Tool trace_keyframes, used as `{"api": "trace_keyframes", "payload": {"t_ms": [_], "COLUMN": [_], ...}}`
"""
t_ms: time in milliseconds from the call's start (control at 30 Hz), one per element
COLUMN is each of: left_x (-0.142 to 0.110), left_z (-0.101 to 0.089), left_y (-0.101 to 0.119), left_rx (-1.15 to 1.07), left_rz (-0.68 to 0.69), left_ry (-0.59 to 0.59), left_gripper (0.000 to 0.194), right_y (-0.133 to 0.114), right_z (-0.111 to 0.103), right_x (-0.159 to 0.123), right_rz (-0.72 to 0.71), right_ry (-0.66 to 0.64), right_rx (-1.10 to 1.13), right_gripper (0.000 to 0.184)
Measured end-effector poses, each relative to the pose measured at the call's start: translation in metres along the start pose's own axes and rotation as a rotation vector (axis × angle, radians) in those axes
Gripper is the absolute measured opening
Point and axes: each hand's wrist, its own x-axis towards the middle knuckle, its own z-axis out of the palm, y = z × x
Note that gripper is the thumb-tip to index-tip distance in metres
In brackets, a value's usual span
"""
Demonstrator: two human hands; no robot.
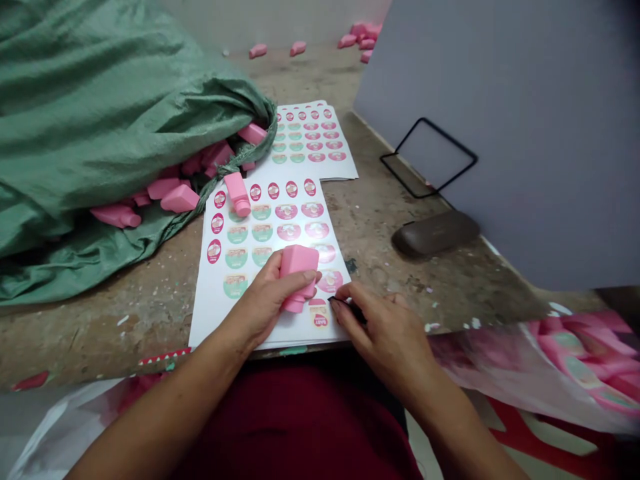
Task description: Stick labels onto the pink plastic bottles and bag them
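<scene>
My left hand is closed round a small pink plastic bottle, held over the near end of a white sticker sheet printed with pink and green round labels. My right hand is just right of it, fingers pinched on a thin dark tool whose tip touches the sheet's lower right corner, beside a yellowish label. Another pink bottle lies on the top of the sheet.
A green woven sack at the left spills several pink bottles. A second sticker sheet lies farther back. A dark oblong case and a black wire stand sit right, under a grey board. More bottles lie on the far floor.
</scene>
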Motion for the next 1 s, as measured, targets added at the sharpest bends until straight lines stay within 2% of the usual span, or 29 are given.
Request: {"api": "trace_keyframes", "payload": {"t_ms": [300, 667, 1000], "left_x": [0.0001, -0.0009, 0.0002], "left_z": [-0.0013, 0.0007, -0.0029], "left_y": [-0.0033, -0.0003, -0.0025], "left_rx": [0.021, -0.064, -0.039], "left_rz": [0.02, -0.01, 0.006], "left_ry": [-0.019, 0.003, -0.027], "left_gripper": [0.043, 0.038, 0.043], "right_y": [-0.0017, 0.0026, 0.001], "right_z": [0.0036, -0.0034, 0.0048], "right_x": [0.0012, 0.0029, 0.0028], "right_rz": [-0.014, 0.092, -0.001], "right_ry": [0.01, -0.077, 0.015], "right_rx": [-0.101, 0.084, -0.062], "right_gripper": [0.02, 0.017, 0.017]}}
